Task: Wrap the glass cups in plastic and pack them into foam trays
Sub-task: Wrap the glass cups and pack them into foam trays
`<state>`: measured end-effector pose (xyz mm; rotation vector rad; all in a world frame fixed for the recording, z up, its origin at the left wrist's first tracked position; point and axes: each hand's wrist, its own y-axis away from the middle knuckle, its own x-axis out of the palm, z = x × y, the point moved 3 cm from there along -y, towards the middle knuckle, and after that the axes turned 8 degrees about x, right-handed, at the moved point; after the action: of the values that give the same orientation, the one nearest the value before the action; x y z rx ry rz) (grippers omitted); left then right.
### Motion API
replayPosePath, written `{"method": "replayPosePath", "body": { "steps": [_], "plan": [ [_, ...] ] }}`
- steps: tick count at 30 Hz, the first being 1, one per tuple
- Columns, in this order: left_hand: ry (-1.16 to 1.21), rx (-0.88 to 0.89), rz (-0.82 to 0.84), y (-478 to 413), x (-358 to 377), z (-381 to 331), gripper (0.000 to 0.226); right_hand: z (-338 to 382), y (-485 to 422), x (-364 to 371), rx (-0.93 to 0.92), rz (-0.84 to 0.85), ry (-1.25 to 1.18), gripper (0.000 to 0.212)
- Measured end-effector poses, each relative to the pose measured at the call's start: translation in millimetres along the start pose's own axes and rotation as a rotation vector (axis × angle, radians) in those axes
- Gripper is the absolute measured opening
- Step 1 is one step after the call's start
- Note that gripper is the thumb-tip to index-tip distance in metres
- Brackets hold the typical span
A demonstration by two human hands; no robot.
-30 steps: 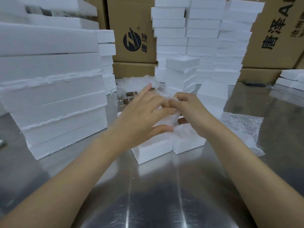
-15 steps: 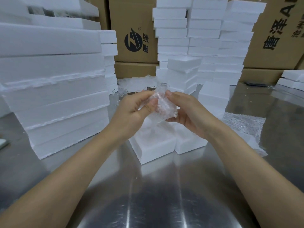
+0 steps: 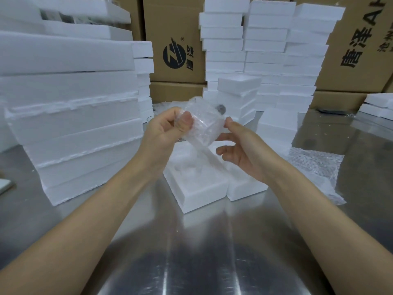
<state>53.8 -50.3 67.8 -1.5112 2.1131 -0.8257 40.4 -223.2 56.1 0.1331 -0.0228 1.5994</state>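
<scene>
L foam stack (image 3: 70,116): tall pile of wide white slabs on the table's L side, near the L forearm.
Table (image 3: 191,252): shiny steel, carries everything.
L hand (image 3: 163,133): raised over the tray; thumb + curled fingers pinch the bundle's L side.
Wrapped cup (image 3: 204,124): clear glass in bubble plastic, held in the air between both hands, above the open tray, not touching it. A loose tail of plastic hangs down twd the tray.
Open foam tray (image 3: 197,188): straight below the hands, hollows up; contents can't tell.
2nd foam block (image 3: 244,188): just beside the tray on its R, touching it.
R hand (image 3: 244,150): forefinger + thumb tips touch the bundle's R edge; other fingers loose, not curled round it.
Short foam stack (image 3: 238,96): behind the bundle, partly hidden by it.
Tall foam stacks (image 3: 265,50): back centre, vs. cardboard boxes (image 3: 176,24).
Bubble-wrap sheets (image 3: 314,165): flat on the table, R of the R wrist.
</scene>
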Motion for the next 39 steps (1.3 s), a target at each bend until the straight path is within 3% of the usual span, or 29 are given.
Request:
{"method": "replayPosePath", "body": {
  "steps": [2,5,8,10,14,17,21,25,26,28,31,34,39],
  "plan": [
    [-0.020,0.017,0.085,2,4,1,0.033,2,1,3,-0.006,0.035,-0.060,0.033],
    [0.043,-0.013,0.072,1,5,2,0.017,4,1,6,-0.049,0.056,-0.044,0.031],
    [0.071,-0.020,0.124,2,5,2,0.030,2,2,10,-0.047,0.089,0.006,0.026],
    [-0.024,0.000,0.136,2,3,3,0.023,1,4,10,-0.065,0.053,0.071,0.026],
    [-0.307,0.018,0.082,5,4,8,0.029,4,5,10,-0.119,0.037,0.086,0.027],
    [-0.474,0.089,0.144,8,9,9,0.032,1,4,11,-0.146,0.058,0.088,0.031],
    [-0.465,0.112,0.169,8,10,3,0.030,-3,1,10,-0.149,0.123,0.093,0.030],
    [-0.444,0.071,0.050,2,0,-1,0.034,-1,-4,6,-0.147,0.185,-0.053,0.028],
    [-0.456,0.061,0.024,1,-2,-1,0.037,-1,-5,4,-0.172,0.150,0.013,0.033],
    [-0.495,0.071,-0.011,-1,-7,-1,0.042,-4,-3,3,-0.301,0.056,0.424,0.051],
    [-0.592,0.107,-0.035,-2,-12,-2,0.047,-16,0,11,-0.364,0.126,0.987,0.053],
    [-0.768,0.143,-0.079,-4,-18,-6,0.054,-18,2,13,-0.361,0.153,1.093,0.043],
    [-1.098,0.182,0.025,-3,-12,-15,0.059,-9,3,13,-0.339,0.161,0.969,0.032]
  ]
}}
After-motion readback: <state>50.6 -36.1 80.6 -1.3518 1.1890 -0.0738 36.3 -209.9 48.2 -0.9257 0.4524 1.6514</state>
